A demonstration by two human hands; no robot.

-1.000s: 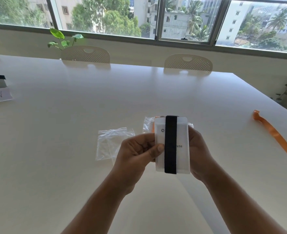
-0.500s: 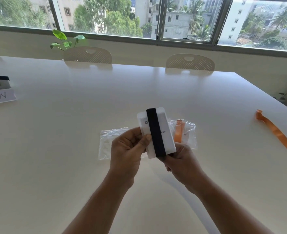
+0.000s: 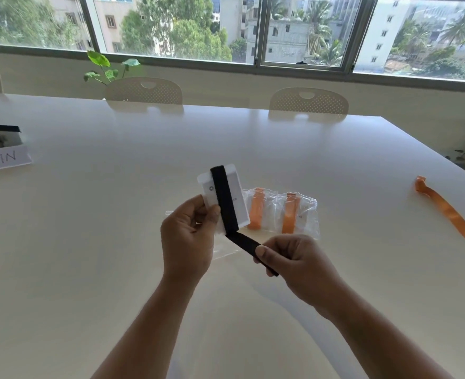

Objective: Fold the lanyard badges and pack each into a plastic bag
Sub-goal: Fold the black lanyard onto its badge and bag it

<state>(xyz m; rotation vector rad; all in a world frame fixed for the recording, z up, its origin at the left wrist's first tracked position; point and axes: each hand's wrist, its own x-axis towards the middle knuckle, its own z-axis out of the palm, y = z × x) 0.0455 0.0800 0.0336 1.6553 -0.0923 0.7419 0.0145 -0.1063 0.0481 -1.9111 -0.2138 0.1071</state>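
Observation:
My left hand (image 3: 188,236) pinches a white badge card (image 3: 238,199) by its lower left edge and holds it tilted above the table. A black lanyard strap (image 3: 223,196) runs down the card's face and bends off its bottom edge. My right hand (image 3: 294,265) grips the strap's free end, pulled down and to the right. Two clear plastic bags (image 3: 306,212), each holding a badge wrapped in an orange strap (image 3: 256,207), lie on the table just behind my hands. An empty clear bag (image 3: 224,248) lies under my hands, mostly hidden.
A loose orange lanyard (image 3: 450,214) trails along the table's right edge. A paper sign and a box (image 3: 0,149) sit at the far left. Two chairs (image 3: 308,103) stand at the far side of the white table (image 3: 89,214), below a window.
The card has tilted and shifted left. My right hand has left the card and drawn the black strap's end down and to the right. The bagged orange badges are now uncovered.

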